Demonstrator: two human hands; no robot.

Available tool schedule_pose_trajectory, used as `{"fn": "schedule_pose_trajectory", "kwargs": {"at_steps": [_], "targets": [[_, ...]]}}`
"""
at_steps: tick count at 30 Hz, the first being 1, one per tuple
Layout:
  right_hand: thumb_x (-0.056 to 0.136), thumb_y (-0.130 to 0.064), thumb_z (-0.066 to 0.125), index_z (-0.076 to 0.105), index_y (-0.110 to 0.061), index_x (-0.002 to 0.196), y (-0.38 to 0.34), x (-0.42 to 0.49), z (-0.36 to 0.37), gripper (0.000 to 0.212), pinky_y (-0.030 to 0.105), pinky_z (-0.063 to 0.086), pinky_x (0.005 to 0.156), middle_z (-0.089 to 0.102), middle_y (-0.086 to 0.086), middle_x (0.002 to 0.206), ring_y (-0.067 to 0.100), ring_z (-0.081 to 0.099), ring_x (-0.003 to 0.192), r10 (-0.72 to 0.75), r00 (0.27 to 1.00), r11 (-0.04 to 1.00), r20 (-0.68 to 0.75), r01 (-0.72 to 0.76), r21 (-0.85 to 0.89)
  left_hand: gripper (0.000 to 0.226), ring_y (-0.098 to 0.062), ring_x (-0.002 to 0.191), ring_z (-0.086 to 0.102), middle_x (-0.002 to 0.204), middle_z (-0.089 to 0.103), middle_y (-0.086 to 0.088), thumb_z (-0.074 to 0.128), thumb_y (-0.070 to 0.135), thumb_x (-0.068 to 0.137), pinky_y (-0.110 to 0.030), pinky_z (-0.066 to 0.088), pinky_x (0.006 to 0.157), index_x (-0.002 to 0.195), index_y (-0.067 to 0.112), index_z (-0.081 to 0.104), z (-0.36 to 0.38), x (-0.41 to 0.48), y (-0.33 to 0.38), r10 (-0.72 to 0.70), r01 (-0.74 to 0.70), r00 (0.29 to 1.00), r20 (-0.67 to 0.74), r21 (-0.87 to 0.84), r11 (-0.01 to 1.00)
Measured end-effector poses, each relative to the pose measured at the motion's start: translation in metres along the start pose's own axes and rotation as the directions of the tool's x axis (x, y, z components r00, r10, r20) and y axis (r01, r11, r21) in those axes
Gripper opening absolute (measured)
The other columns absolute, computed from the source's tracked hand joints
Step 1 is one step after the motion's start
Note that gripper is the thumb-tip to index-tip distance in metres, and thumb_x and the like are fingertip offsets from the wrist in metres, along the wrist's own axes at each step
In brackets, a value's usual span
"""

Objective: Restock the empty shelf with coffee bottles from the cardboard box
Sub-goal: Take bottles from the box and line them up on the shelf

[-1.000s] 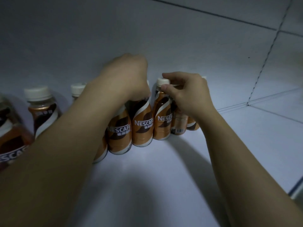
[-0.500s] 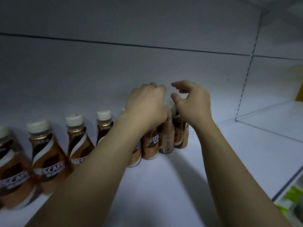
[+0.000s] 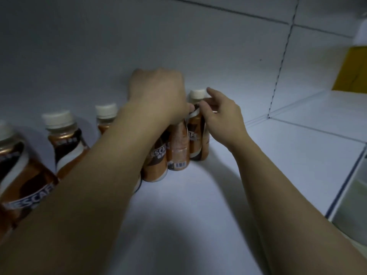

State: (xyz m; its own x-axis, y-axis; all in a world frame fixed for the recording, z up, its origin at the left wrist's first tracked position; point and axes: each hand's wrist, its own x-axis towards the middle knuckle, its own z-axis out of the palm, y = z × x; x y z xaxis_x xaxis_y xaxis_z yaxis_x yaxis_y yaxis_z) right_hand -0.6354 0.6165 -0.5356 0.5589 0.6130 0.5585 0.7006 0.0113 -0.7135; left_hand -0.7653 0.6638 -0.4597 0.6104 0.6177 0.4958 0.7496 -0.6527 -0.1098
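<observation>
Your white metal shelf (image 3: 198,205) fills the view, its pale back panel (image 3: 79,46) rising behind a row of brown plastic coffee bottles (image 3: 65,143) with cream caps, which stand upright along the back from the left edge toward the middle. Both your forearms reach in over the shelf floor. Your left hand (image 3: 158,96) comes down from above with fingers curled over the tops of the bottles near the row's right end, hiding their caps; you cannot tell which one it grips. Your right hand (image 3: 222,116) is loosely spread, thumb and fingertips touching the neck of the rightmost bottle (image 3: 195,135), just below its cream cap (image 3: 197,94). At the far right a yellow box (image 3: 353,70) sits on the neighbouring shelf.
</observation>
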Motion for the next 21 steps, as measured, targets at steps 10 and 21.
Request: {"fn": "schedule_pose_trajectory", "kwargs": {"at_steps": [10,21], "targets": [[0.09,-0.023,0.065,0.056,-0.019,0.134,0.005,-0.001,0.0,0.046,0.023,0.045,0.084,0.067,-0.003,0.113,0.014,0.062,0.101,-0.039,0.999,0.998,0.02,0.04,-0.048,0.026,-0.031,0.093,0.059,0.103,0.062,-0.009,0.065,0.016,0.087,-0.037,0.047,0.075,0.111,0.02,0.058,0.001,-0.001,-0.003,0.079,-0.085,0.995,-0.057,-0.117,0.99],[0.098,-0.029,0.051,0.062,-0.021,0.128,0.007,-0.009,-0.011,0.033,0.037,0.049,0.095,0.064,0.005,0.119,0.018,0.059,0.107,-0.004,1.0,1.0,0.019,0.005,-0.02,0.041,-0.023,0.089,0.053,0.104,0.054,-0.002,0.069,0.037,0.083,-0.035,0.045,0.072,0.117,0.026,0.05,-0.003,-0.006,-0.012,0.116,-0.08,0.988,0.106,-0.298,0.951]]}}
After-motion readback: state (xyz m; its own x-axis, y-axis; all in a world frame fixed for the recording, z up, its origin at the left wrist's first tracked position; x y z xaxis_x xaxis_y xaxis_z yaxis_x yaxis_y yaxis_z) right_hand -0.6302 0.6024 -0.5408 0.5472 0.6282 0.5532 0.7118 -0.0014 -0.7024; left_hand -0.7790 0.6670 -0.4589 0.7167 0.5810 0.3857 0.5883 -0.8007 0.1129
